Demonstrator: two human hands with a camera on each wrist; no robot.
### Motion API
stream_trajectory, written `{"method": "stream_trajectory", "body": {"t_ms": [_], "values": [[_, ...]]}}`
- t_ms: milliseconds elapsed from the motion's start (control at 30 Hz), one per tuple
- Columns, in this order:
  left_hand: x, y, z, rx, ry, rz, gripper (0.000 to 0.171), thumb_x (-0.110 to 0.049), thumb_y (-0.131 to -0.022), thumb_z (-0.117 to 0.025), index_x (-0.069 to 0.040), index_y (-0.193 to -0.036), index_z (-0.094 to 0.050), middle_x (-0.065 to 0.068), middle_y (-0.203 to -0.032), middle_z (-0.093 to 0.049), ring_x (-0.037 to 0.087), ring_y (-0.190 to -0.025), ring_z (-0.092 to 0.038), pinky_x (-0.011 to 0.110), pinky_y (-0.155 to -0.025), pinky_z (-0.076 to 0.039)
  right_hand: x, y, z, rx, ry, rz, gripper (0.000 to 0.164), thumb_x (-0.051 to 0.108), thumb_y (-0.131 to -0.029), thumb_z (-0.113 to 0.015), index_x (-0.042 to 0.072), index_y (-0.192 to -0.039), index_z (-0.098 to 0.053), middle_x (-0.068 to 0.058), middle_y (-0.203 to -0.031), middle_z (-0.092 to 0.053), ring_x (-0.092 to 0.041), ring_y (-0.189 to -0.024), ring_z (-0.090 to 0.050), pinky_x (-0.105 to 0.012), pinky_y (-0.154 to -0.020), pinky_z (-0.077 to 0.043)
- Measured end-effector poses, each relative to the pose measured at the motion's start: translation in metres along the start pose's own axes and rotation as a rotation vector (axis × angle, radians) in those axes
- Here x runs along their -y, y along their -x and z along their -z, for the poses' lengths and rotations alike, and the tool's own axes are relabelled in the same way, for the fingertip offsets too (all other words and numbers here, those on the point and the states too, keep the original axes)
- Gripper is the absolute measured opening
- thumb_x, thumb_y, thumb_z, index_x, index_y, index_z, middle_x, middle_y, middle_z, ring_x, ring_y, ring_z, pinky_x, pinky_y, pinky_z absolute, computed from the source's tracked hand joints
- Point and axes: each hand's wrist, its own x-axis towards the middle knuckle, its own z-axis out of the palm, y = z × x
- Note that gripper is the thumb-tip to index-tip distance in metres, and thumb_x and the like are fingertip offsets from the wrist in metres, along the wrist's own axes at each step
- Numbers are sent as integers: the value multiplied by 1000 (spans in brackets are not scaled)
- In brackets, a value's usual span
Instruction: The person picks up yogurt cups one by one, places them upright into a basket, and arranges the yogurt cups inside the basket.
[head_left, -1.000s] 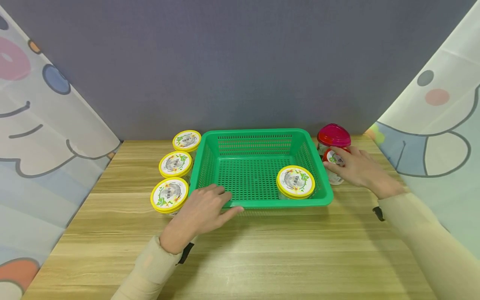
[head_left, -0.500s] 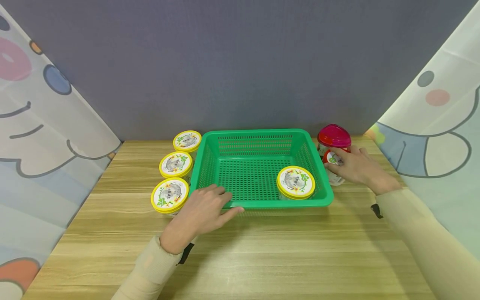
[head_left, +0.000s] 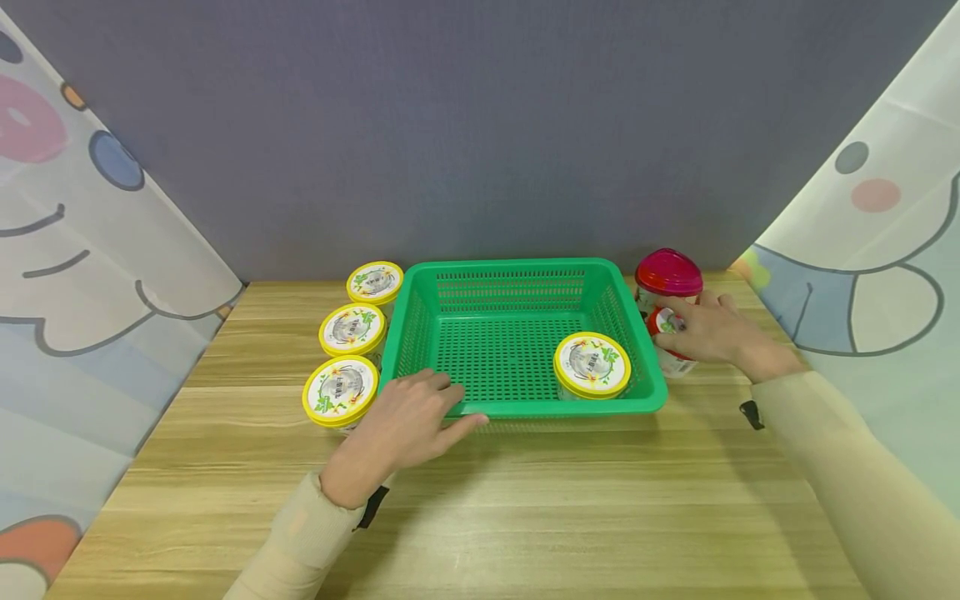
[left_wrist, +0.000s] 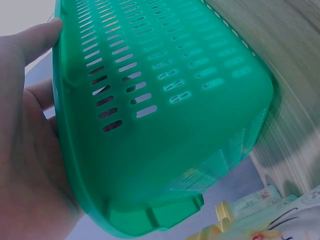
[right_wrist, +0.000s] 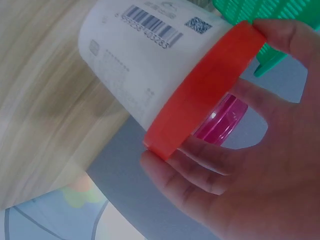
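Note:
A green plastic basket (head_left: 510, 407) with slotted sides stands on the table. My left hand (head_left: 397, 425) holds its near rim at the left, the thumb outside and the fingers over the inner side, as the left wrist view shows too. Inside, at the near right, sits a tub with a yellow-rimmed lid (head_left: 592, 364). To the right of the basket, my right hand (head_left: 720, 333) grips a white cup with a red lid (right_wrist: 145, 65) by the lid's edge, thumb and fingers spread around it. The hand hides part of the lid in the head view.
Three yellow-lidded tubs stand in a row along the basket's left side: near (head_left: 341, 391), middle (head_left: 351, 328) and far (head_left: 375, 282). Behind the red-lidded cup is a container with a domed pink-red lid (head_left: 669, 273). A grey wall (head_left: 480, 133) rises behind.
The red-lidded cup has shifted slightly toward the near right and turned a little in my right hand, coming apart from the pink-lidded container. My left hand and the basket stay put.

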Motion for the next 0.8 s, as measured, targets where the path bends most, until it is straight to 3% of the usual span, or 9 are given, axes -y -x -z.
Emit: {"method": "stream_trajectory", "body": {"t_ms": [100,367,800], "values": [[0,0,0,-3,2,-1,40,-52,-95,-65,-17,-75,-62,-6,-71,-54,14,-67,-54,30,-54,-45,0,-1,0,-3,1,1,69,39,-92,-61,9,-151,-42,-36,-124,-52,-52,-115,-36,-67,-90,-37],[0,0,-2,-11,1,-9,40,-51,-95,-66,-17,-75,-62,-6,-70,-54,13,-66,-53,30,-54,-45,-2,-2,-2,-2,-8,-29,68,44,-94,-60,10,-150,-42,-39,-124,-48,-56,-114,-35,-73,-84,-42],[0,0,0,8,-5,10,40,-53,-95,-65,-17,-78,-64,-5,-73,-56,14,-68,-55,31,-56,-47,-3,2,-5,-27,-18,-45,65,43,-93,-59,7,-146,-46,-35,-115,-47,-53,-110,-35,-68,-81,-45]]}}
